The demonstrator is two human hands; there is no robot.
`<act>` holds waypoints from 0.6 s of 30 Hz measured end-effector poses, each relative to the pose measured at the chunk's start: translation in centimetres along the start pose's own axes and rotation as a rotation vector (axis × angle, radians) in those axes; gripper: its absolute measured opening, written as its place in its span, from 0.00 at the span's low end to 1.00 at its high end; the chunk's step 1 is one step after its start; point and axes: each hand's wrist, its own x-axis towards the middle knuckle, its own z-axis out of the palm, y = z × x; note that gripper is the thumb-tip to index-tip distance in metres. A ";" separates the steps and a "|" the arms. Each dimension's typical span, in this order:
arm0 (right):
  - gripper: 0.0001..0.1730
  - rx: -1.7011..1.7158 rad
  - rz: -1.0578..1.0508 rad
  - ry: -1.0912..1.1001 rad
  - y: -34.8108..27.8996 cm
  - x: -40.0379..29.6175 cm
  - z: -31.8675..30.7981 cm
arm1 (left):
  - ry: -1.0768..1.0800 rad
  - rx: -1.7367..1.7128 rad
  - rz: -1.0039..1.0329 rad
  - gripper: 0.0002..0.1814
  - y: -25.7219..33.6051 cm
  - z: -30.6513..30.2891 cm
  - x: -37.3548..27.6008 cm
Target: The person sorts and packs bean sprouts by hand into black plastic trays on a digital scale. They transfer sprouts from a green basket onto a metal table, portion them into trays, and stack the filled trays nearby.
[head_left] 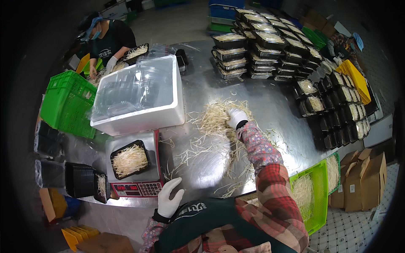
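Note:
My right hand [236, 117], in a white glove, reaches into a loose pile of bean sprouts [213, 118] on the steel table [202, 169]. Its fingers curl down among the sprouts, and the fingertips are hidden, so a grip cannot be made out. My left hand [170, 196], also gloved in white, is held empty near the table's front edge with thumb and fingers apart. Just left of it is a digital scale [134, 189] with a red front panel and lit digits. A black plastic tray [143, 143] heaped with sprouts [129, 160] sits on the scale's plate.
A white foam box [142, 118] of clear lids [133, 83] stands behind the scale, beside a green crate [65, 101]. Black trays [79, 180] lie at left. Packed trays [265, 38] are stacked at back and right. A green basket [321, 196] holds sprouts. Two co-workers [110, 41] [343, 47] work beyond.

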 end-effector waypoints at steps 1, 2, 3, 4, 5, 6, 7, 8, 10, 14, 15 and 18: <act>0.26 0.089 0.008 -0.015 0.3 -0.2 -0.9 | 0.001 -0.002 -0.013 0.21 0.3 0.7 0.1; 0.21 0.112 0.010 0.072 0.6 -0.6 -1.8 | 0.006 -0.015 -0.021 0.19 0.5 1.3 0.3; 0.23 0.122 0.080 0.027 0.0 -1.2 -4.3 | 0.008 -0.021 -0.026 0.19 0.7 1.8 0.5; 0.23 0.157 0.099 0.058 0.1 -1.8 -5.7 | 0.003 -0.029 -0.026 0.19 0.8 2.3 0.7; 0.24 0.193 0.118 0.088 0.4 -2.3 -6.7 | -0.002 -0.036 -0.027 0.19 0.8 2.8 0.8; 0.25 0.230 0.121 0.140 0.7 -3.0 -7.4 | -0.008 -0.116 -0.086 0.18 0.0 3.5 0.7; 0.24 0.320 0.080 0.202 0.2 -3.8 -8.5 | 0.000 -0.106 -0.084 0.18 -0.2 4.0 0.8; 0.23 0.429 0.075 0.182 -0.6 -5.1 -9.6 | 0.006 -0.096 -0.081 0.18 -0.1 4.4 1.1; 0.21 0.636 0.084 0.106 -2.8 -8.0 -10.7 | -0.013 -0.085 -0.068 0.19 -1.2 5.3 1.8; 0.41 0.643 -0.093 -0.163 -5.8 -12.5 -5.8 | -0.046 -0.292 -0.303 0.24 -4.9 7.4 2.5; 0.44 0.602 -0.125 -0.171 -5.9 -13.2 -4.3 | -0.033 -0.232 -0.295 0.24 -5.9 7.7 2.4; 0.44 0.674 0.057 -0.124 -4.1 -14.8 -2.1 | -0.019 -0.088 -0.274 0.26 -8.4 8.0 1.5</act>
